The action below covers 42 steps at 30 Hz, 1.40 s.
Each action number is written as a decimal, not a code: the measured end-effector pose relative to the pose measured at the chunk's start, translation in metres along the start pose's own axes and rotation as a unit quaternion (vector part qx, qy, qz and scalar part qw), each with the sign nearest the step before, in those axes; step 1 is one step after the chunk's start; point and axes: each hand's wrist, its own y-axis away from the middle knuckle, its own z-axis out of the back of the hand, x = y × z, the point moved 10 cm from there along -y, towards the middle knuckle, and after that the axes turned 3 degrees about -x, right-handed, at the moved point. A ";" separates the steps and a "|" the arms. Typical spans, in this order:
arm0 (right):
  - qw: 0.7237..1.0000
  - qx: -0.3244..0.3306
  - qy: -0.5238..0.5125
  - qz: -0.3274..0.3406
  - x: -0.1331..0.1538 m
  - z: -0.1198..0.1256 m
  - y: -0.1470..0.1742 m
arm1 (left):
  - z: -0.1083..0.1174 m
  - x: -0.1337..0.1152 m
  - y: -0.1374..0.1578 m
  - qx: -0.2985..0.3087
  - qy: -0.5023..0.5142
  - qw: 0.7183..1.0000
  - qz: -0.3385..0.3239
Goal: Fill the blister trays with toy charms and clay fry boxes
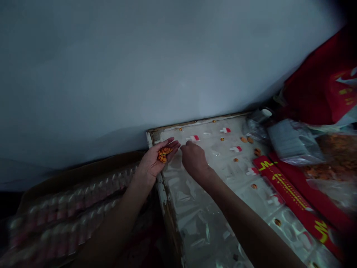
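Observation:
My left hand (pixel 156 158) is turned palm up, cupped under a small heap of orange, dark-striped pieces (pixel 164 153). It is by the far left corner of a white-edged table. To its right, over the table, my right hand (pixel 193 158) is closed with its fingertips together. What it pinches, if anything, is hidden. Beneath it, sheets of clear moulded plastic (pixel 186 193) cover the tabletop. A red and white piece (pixel 194 138) lies in the plastic just beyond my right hand. Several like it, and single orange pieces (pixel 235 160), lie in rows further right.
A cardboard box (pixel 83 167) holding rows of clear packages stands at the left. Red cards with yellow print (pixel 287 186) lie on the right of the table, near a stack of clear plastic (pixel 295 141) and a bag of orange pieces (pixel 334 152). A pale wall (pixel 167 67) rises behind.

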 end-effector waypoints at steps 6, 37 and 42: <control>0.964 -0.037 -0.211 -0.158 -0.077 -0.011 -0.028 | -0.002 -0.001 0.006 -0.001 -0.016 1.000 0.006; 0.751 -0.054 -0.610 -0.245 -0.095 -0.036 0.106 | -0.018 0.040 0.051 0.031 -0.096 0.991 0.087; 0.860 -0.146 -0.437 -0.219 -0.090 -0.026 0.114 | -0.001 0.067 0.074 0.020 -0.092 0.986 0.138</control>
